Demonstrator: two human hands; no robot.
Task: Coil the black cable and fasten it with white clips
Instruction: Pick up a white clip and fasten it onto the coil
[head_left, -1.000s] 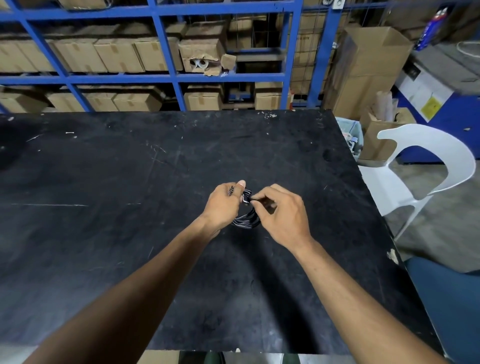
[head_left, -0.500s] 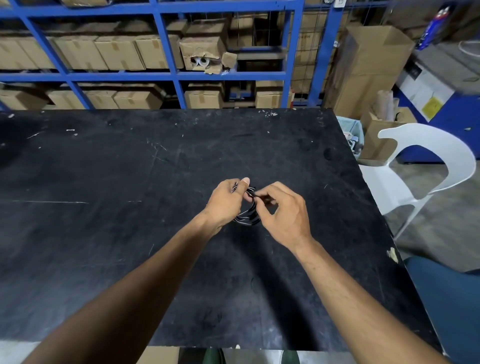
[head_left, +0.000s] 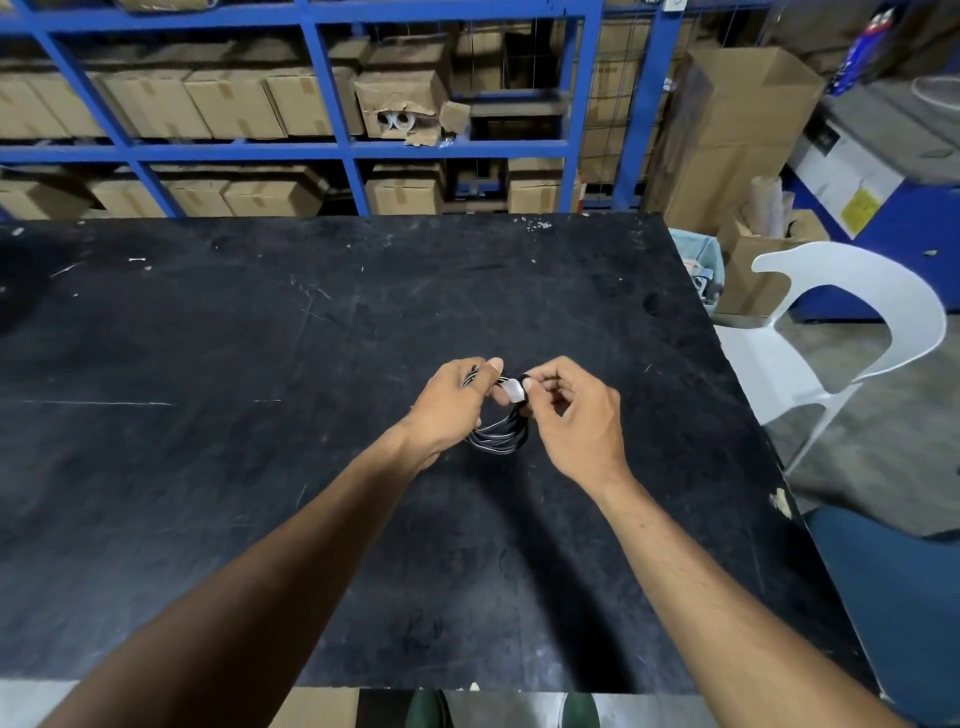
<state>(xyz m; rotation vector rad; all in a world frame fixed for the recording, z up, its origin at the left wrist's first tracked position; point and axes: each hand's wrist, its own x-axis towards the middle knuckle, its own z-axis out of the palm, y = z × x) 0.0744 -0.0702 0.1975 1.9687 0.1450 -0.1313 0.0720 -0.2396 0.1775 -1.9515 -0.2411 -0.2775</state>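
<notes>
Both hands meet above the table (head_left: 260, 467): the left hand (head_left: 451, 405) grips the coiled black cable (head_left: 497, 436), while the right hand (head_left: 574, 415) pinches a white clip (head_left: 513, 391) against the coil's top.

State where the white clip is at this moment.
In the head view, the white clip sits near the table's centre, pinched between the left hand and right hand, atop the coiled black cable.

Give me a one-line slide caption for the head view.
Both hands, left and right, hold a coiled black cable above the black table, fitting a white clip.
</notes>
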